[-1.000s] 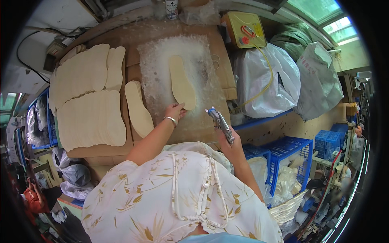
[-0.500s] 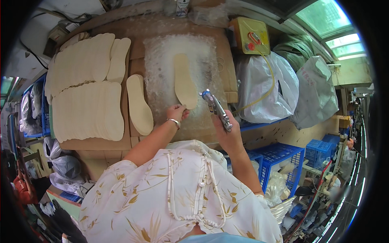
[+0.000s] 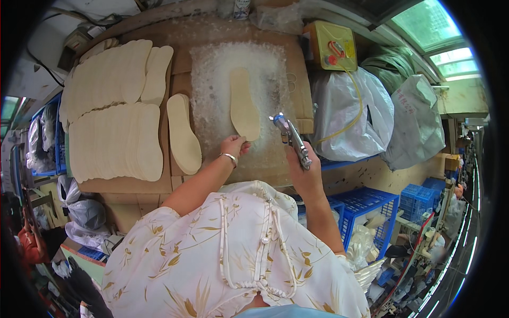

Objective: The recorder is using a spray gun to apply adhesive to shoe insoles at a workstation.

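Note:
A beige insole (image 3: 244,103) lies flat on a patch of cardboard crusted with whitish residue (image 3: 209,85). My left hand (image 3: 235,144) is closed in a pinch on its near end. To the right, my right hand (image 3: 306,168) grips a metal spray gun (image 3: 291,140), its nozzle raised a little over the worktop beside the insole and apart from it. Just left of the crusted patch sits a small stack of insoles (image 3: 183,135). Farther left, many more insoles (image 3: 115,143) overlap in two rows, with another row (image 3: 114,74) behind.
A yellow container (image 3: 334,45) stands at the back right, and a yellowish hose (image 3: 361,100) runs down from it. White sacks (image 3: 344,114) bulge beside the table's right side. Blue plastic crates (image 3: 371,204) sit lower right. A can (image 3: 241,9) stands at the far edge.
My right hand has shifted slightly right with the spray gun, its nozzle now farther from the insole. My left hand keeps its pinch on the insole's near end.

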Demonstrator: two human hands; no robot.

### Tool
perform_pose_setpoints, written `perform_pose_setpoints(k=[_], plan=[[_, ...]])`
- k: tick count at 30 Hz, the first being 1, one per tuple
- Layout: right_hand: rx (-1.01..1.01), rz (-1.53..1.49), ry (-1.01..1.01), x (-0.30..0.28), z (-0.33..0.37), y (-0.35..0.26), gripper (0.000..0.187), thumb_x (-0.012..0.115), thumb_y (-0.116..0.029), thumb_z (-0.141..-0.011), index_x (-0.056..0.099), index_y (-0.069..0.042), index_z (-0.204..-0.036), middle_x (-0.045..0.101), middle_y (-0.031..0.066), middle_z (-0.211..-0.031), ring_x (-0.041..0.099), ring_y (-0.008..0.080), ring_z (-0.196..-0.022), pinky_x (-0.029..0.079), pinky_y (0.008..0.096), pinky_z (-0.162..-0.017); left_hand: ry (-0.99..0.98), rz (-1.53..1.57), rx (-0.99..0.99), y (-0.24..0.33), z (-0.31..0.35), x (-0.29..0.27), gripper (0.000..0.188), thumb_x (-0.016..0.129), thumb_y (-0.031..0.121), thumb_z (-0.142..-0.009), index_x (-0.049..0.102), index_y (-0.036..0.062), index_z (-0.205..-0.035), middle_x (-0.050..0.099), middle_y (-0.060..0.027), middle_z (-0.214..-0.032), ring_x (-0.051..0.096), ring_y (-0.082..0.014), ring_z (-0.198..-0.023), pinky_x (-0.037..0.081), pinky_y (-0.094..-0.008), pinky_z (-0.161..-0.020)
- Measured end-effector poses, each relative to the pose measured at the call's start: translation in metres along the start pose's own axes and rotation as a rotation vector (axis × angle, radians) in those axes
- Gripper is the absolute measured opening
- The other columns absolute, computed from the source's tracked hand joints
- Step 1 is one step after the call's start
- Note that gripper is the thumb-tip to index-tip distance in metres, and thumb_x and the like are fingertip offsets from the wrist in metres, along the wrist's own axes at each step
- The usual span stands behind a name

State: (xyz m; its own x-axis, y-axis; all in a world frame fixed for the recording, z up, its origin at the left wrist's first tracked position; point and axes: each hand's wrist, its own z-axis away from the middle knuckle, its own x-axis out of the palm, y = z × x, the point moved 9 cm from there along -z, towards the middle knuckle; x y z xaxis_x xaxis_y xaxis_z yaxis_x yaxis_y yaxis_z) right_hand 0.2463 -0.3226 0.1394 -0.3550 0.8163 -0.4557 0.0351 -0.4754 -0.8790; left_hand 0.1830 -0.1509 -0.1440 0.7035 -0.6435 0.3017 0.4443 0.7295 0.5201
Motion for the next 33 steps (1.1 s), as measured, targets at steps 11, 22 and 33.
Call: perform_pose_setpoints(k=[11, 22, 33], plan=[[-0.010, 0.016, -0.054, 0.002, 0.008, 0.000, 0.023, 0.062, -0.024, -0.093, 0.056, -0.003, -0.099, 0.056, 0.0100, -0.069, 0.051, 0.0188, -0.060, 0.044, 0.0307, -0.059, -0.010, 0.001, 0.001, -0.001, 0.002, 0.000, 0.013, 0.063, 0.011, -0.089, 0.054, 0.0046, -0.095, 0.065, -0.0088, -0.090, 0.067, -0.0194, -0.078, 0.055, -0.0293, -0.064], [-0.026, -0.019, -0.036, 0.001, 0.005, 0.000, 0.024, 0.063, -0.023, -0.092, 0.057, -0.002, -0.100, 0.055, 0.0103, -0.068, 0.048, 0.0168, -0.059, 0.044, 0.0303, -0.058, 0.001, -0.003, 0.014, -0.004, -0.001, 0.000, 0.015, 0.063, 0.012, -0.089, 0.055, 0.0037, -0.098, 0.065, -0.0090, -0.091, 0.067, -0.0185, -0.078, 0.055, -0.0286, -0.064], [0.024, 0.018, 0.007, -0.001, 0.008, 0.007, 0.023, 0.064, -0.024, -0.091, 0.057, -0.003, -0.097, 0.053, 0.0083, -0.064, 0.046, 0.0166, -0.057, 0.042, 0.0303, -0.056, 0.021, 0.009, 0.014, -0.003, 0.005, 0.003, 0.014, 0.061, 0.010, -0.089, 0.053, 0.0038, -0.098, 0.065, -0.0092, -0.091, 0.067, -0.0191, -0.078, 0.056, -0.0291, -0.065]])
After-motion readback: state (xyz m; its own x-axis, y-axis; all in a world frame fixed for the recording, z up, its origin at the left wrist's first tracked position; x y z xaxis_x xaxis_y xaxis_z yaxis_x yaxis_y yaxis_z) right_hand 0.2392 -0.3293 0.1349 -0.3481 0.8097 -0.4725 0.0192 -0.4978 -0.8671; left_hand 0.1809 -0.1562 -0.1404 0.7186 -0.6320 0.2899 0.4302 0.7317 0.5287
